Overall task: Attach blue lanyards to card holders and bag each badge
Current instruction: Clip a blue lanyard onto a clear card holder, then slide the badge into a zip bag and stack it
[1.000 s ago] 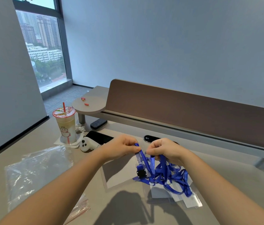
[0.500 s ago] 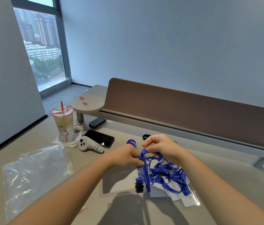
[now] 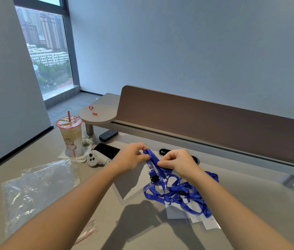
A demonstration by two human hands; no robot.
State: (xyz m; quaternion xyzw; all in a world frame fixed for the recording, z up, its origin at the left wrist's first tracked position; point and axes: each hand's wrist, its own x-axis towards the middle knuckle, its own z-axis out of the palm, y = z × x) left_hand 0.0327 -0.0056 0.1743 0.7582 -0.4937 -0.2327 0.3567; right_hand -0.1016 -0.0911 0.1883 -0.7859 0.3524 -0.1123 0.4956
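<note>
A blue lanyard [image 3: 153, 159] is stretched between my two hands above the desk. My left hand [image 3: 131, 157] pinches its looped end together with the top of a clear card holder [image 3: 149, 166]. My right hand [image 3: 176, 162] pinches the strap a little lower. The lanyard's black clip [image 3: 154, 178] hangs below the holder. Under my right wrist lies a tangle of blue lanyards [image 3: 180, 193] on a stack of clear card holders [image 3: 193, 216]. Clear plastic bags [image 3: 39, 188] lie at the left.
A sealed drink cup [image 3: 71, 135] with a red straw stands at the back left, beside a white controller [image 3: 95, 158] and a black phone [image 3: 107, 150]. A brown divider panel [image 3: 205, 123] closes off the desk's far side. A round side shelf [image 3: 97, 114] holds small pink items.
My hands have lifted slightly and pulled the lanyard taut between them. The clear card holder's top is now up at my left fingers, and the black clip hangs higher.
</note>
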